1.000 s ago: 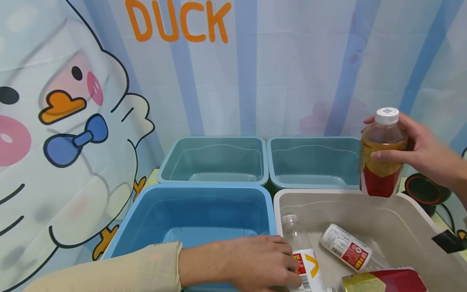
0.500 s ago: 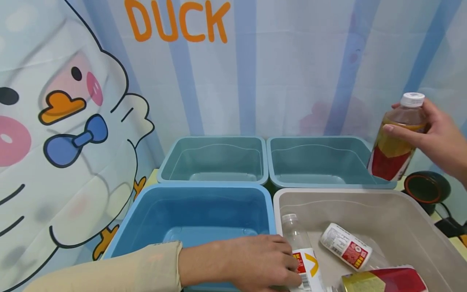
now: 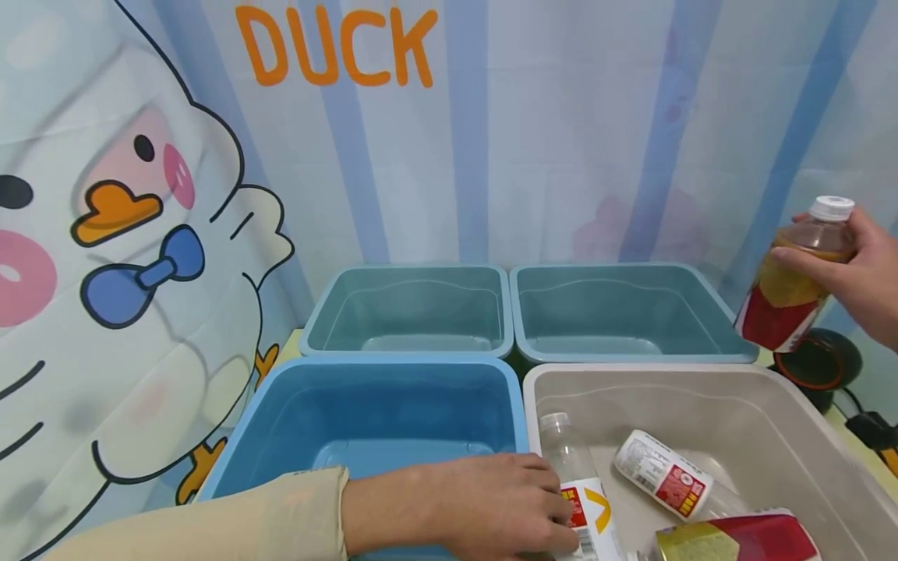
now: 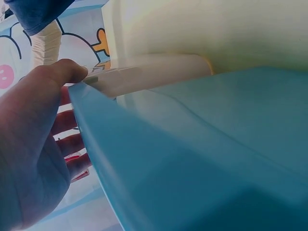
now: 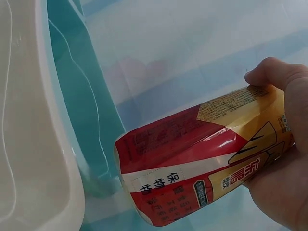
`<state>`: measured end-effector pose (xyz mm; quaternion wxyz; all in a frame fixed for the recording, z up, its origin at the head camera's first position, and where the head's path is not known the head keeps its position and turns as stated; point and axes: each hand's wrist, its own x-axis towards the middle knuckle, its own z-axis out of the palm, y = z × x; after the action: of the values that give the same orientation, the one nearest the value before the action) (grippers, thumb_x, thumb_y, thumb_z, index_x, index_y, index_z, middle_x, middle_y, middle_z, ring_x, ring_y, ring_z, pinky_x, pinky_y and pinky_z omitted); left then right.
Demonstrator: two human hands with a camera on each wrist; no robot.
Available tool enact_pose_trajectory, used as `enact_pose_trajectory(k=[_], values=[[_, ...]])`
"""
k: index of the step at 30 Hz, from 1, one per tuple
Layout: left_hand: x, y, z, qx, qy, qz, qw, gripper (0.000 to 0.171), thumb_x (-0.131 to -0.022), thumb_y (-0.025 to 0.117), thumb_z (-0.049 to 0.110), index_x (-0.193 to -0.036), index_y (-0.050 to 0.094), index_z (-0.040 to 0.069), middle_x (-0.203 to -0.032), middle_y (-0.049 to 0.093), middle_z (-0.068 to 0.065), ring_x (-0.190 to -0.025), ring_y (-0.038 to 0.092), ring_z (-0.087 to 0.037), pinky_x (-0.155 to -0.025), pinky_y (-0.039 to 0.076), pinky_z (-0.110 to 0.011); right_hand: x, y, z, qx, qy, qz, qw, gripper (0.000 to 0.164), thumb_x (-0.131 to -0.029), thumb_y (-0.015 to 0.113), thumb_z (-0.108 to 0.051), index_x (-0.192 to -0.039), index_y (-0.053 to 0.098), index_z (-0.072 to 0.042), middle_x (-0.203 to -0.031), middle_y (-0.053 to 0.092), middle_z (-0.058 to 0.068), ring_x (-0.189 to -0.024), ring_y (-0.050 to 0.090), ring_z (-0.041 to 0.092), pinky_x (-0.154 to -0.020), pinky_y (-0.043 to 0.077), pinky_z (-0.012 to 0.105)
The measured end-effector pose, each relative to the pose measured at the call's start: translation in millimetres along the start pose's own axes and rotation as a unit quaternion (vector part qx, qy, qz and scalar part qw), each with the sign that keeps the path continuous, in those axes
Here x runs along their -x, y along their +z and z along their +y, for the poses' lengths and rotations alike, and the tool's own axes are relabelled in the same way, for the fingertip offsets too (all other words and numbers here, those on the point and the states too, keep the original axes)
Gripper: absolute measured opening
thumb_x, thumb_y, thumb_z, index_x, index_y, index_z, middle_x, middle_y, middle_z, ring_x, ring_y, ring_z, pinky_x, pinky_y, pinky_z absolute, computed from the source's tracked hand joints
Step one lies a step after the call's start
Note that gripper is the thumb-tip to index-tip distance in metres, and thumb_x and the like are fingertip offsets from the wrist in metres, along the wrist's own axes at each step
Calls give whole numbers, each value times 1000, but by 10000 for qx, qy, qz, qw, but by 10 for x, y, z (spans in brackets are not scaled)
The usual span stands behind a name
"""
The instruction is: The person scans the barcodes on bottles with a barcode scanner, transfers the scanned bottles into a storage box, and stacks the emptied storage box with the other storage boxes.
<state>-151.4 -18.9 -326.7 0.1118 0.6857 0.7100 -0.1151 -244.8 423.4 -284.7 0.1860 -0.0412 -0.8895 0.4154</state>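
Note:
At the right of the head view, my right hand (image 3: 873,276) grips a plastic bottle (image 3: 789,300) around its upper part. The bottle has a white cap and a red and gold label, and it leans with its base toward the left. Its printed label fills much of the right wrist view. My left hand (image 3: 501,499) holds the near rim of the blue bin (image 4: 101,159), thumb on one side and fingers over the other. Beside those fingers, a clear bottle (image 3: 596,510) with a white label leans inside the beige bin (image 3: 701,382).
A white-labelled bottle (image 3: 662,475) and a red and gold one (image 3: 744,538) lie in the beige bin. Two teal bins (image 3: 407,312) stand behind, against a duck-print curtain (image 3: 547,140). A dark round object (image 3: 821,358) with a cable sits at the right.
My right hand has carried the red and gold bottle to the right, away from over the beige bin, and the bottle has tilted. The left hand stays on the rim.

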Motion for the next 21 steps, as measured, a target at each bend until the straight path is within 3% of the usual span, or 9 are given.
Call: enact_pose_trajectory(k=[4, 7, 11, 13, 16, 18, 19, 21], values=[[-5, 2, 17, -126, -13, -17, 9999, 42, -104, 58, 49, -142, 62, 31, -137, 61, 16, -126, 51, -1, -119, 24, -21, -5, -26, 185, -15, 92, 173, 9998, 58, -102, 59, -49, -152, 29, -48, -156, 29, 23, -113, 43, 23, -114, 29, 68], [-6, 3, 25, -187, -11, -3, 9998, 41, -105, 57, 49, -141, 62, 31, -135, 61, 16, -126, 51, -2, -118, 25, -21, -16, -41, 331, -137, 145, 343, 9992, 58, -104, 58, -46, -153, 28, -47, -158, 28, 20, -116, 41, 20, -117, 27, 63], [-6, 2, 23, -156, -11, 15, 9999, 42, -104, 57, 50, -141, 62, 31, -135, 61, 16, -125, 51, -1, -118, 24, -21, -54, -59, 538, -508, 45, 653, 9966, 54, -106, 58, -39, -153, 31, -44, -150, 41, 4, -119, 43, 16, -121, 26, 51], [-7, 1, 21, -137, -16, 21, 9999, 42, -104, 57, 50, -142, 62, 31, -135, 61, 16, -125, 51, -1, -118, 24, -20, -72, -77, 636, -838, -88, 732, 9938, 52, -107, 58, -31, -152, 34, -40, -140, 45, -8, -113, 43, 5, -122, 26, 40], [-8, 2, 21, -105, -31, 35, 9999, 43, -104, 58, 50, -142, 62, 31, -136, 61, 16, -125, 52, -1, -118, 24, -20, -94, -104, 754, -1518, -232, 671, 9859, 50, -107, 59, -18, -148, 37, -37, -127, 44, -21, -107, 42, 0, -112, 33, 21], [-7, 4, 24, -122, -38, 39, 9999, 43, -104, 58, 50, -142, 62, 31, -135, 62, 16, -125, 52, -1, -118, 24, -21, -100, -117, 816, -1859, -259, 614, 9803, 48, -106, 59, -13, -144, 40, -35, -124, 44, -19, -106, 42, 2, -97, 38, 12], [-6, 5, 24, -107, -42, 43, 9999, 43, -104, 58, 50, -142, 62, 31, -135, 62, 17, -125, 52, -1, -118, 24, -20, -101, -121, 846, -1957, -251, 595, 9785, 47, -106, 59, -12, -142, 41, -35, -123, 44, -18, -106, 42, 3, -89, 39, 9], [-4, 7, 25, -80, -49, 47, 9999, 43, -104, 58, 50, -142, 62, 31, -136, 62, 17, -125, 52, 0, -118, 24, -20, -90, -113, 893, -1920, -135, 613, 9794, 46, -106, 60, -14, -141, 40, -37, -122, 44, -19, -104, 42, 3, -92, 38, 10]])
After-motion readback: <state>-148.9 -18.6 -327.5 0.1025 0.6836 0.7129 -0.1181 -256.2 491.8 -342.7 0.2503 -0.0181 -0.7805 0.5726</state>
